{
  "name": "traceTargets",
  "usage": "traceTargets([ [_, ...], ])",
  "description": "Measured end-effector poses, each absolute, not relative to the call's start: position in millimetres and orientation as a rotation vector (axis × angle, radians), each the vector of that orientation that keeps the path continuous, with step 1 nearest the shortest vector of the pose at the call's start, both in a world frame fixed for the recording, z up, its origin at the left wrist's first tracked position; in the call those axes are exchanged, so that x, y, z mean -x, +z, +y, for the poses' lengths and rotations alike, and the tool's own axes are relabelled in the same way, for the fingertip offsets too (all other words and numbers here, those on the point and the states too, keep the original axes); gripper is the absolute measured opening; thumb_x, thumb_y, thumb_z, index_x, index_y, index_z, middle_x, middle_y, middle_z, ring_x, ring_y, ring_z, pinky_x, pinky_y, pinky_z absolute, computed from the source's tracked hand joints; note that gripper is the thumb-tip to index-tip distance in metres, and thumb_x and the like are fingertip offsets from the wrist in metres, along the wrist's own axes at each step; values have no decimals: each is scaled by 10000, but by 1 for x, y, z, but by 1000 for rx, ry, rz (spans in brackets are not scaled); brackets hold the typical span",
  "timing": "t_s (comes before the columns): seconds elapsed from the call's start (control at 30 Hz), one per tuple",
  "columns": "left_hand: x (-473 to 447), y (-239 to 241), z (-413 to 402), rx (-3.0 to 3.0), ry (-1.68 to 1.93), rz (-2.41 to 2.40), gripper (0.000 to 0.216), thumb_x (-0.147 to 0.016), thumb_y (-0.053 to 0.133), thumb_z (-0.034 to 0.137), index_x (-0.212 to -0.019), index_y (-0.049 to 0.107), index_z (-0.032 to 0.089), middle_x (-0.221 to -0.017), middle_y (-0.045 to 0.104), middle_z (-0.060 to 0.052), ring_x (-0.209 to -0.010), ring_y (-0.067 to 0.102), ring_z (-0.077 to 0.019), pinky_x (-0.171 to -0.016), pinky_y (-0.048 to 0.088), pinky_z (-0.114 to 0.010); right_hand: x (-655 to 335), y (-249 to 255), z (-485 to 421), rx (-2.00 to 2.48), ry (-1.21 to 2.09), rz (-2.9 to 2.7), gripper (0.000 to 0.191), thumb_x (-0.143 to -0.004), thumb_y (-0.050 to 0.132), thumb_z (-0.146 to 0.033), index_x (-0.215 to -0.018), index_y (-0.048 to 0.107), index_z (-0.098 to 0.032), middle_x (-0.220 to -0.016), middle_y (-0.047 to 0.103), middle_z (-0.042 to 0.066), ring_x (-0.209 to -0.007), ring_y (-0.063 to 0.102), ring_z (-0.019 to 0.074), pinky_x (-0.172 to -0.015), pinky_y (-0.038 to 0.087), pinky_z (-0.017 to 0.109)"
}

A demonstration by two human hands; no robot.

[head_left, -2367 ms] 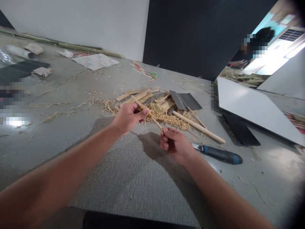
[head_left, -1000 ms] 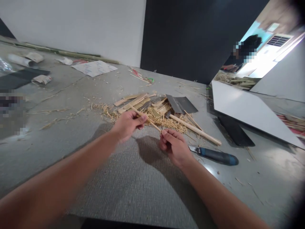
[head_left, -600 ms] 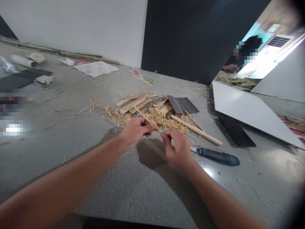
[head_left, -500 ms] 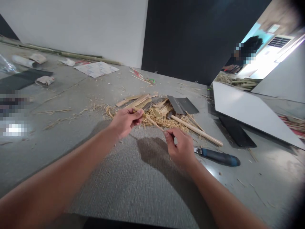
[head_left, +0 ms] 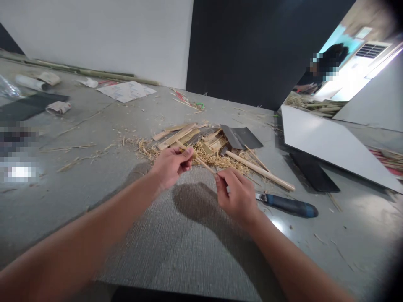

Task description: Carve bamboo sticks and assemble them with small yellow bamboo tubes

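A thin bamboo stick (head_left: 206,165) runs between my two hands, slanting down to the right. My left hand (head_left: 170,167) is closed around its far part, thumb on top, with a small yellowish-brown piece that I cannot make out pinched against it. My right hand (head_left: 237,193) pinches the near end between thumb and fingers. Just beyond the hands lies a heap of pale shavings (head_left: 231,163) with split bamboo strips (head_left: 181,136) on it. A wooden-handled hammer (head_left: 261,170) rests at the heap's right side. Near my right hand is a tool with a black and blue handle (head_left: 289,205), its metal end partly hidden.
A dark folded sheet (head_left: 244,137) lies on the heap. To the right are a black phone-like slab (head_left: 315,172) and a large white panel (head_left: 333,142). Paper (head_left: 126,91) and bamboo poles (head_left: 94,71) lie far left. Another person (head_left: 327,67) is at the far right.
My left hand has shifted slightly right and down along the stick, closer to my right hand. More of the stick's far end shows beyond it. My right hand stays nearly in place.
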State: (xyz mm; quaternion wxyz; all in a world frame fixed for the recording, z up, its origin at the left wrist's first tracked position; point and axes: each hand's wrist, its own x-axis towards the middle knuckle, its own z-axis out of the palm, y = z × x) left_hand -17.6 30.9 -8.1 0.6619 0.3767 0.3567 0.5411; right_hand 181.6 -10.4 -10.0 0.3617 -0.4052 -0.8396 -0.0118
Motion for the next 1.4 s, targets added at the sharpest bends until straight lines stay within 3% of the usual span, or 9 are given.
traceTargets([
  [0.13,8,-13,24,-905,1073,836,236,-739,770,295,-660,649,108,-585,569,-9,-536,505,-78,-526,402,-215,-189,-11,-6,993,-216,-2298,169,-932,440,-168,-818,563,-191,-734,572,58,-688,499,183,-662,388,322],
  [0.3,28,-8,40,-805,1268,877,149,-721,769,178,-666,648,112,-606,576,-6,-548,518,-73,-511,397,-200,-190,-11,-2,1015,-290,-2318,204,-942,428,-183,-834,602,-186,-756,602,73,-705,517,190,-681,402,330],
  [0.43,13,-9,27,-798,1120,856,190,-712,789,249,-691,666,106,-617,599,-19,-541,535,-83,-514,421,-217,-188,-10,-5,1001,-314,-2348,202,-939,430,-178,-857,615,-178,-780,619,87,-721,522,198,-699,404,344],
  [0.73,29,-5,42,-741,1276,874,187,-753,745,230,-658,625,123,-573,550,8,-533,508,-68,-512,394,-202,-188,-11,-5,1041,-132,-2294,183,-929,462,-199,-830,616,-199,-766,619,70,-717,533,191,-703,395,339],
  [0.87,8,-10,25,-891,1165,779,211,-751,749,286,-684,646,114,-591,587,-16,-546,525,-88,-532,400,-229,-182,-9,-10,1106,185,-2066,169,-920,504,-243,-778,584,-199,-688,588,35,-638,521,161,-622,378,303],
  [1.03,16,-15,36,-1003,1144,842,181,-702,783,254,-690,672,113,-606,612,-16,-559,544,-92,-564,422,-237,-176,-12,-8,1134,1016,-1635,292,-906,551,-376,-677,590,-199,-517,547,-15,-486,474,121,-515,333,269],
  [1.17,22,-16,43,-964,1206,838,172,-715,772,273,-716,666,138,-623,603,4,-575,540,-83,-579,425,-229,-170,-17,-6,965,1519,-1156,268,-816,666,-384,-654,577,-190,-545,499,-44,-464,450,89,-480,296,242],
  [1.3,15,-17,36,-1144,1031,813,199,-744,750,309,-715,682,124,-600,598,-8,-546,518,-87,-561,415,-240,-167,-15,-9,884,1713,-972,243,-768,715,-349,-661,579,-178,-570,473,-51,-469,440,77,-463,281,231],
  [1.4,25,-14,41,-1026,1193,865,150,-722,767,264,-743,701,131,-681,637,-29,-611,560,-102,-593,441,-242,-168,-14,-8,876,1681,-921,247,-774,711,-327,-641,576,-168,-558,449,-53,-461,416,67,-461,271,229],
])
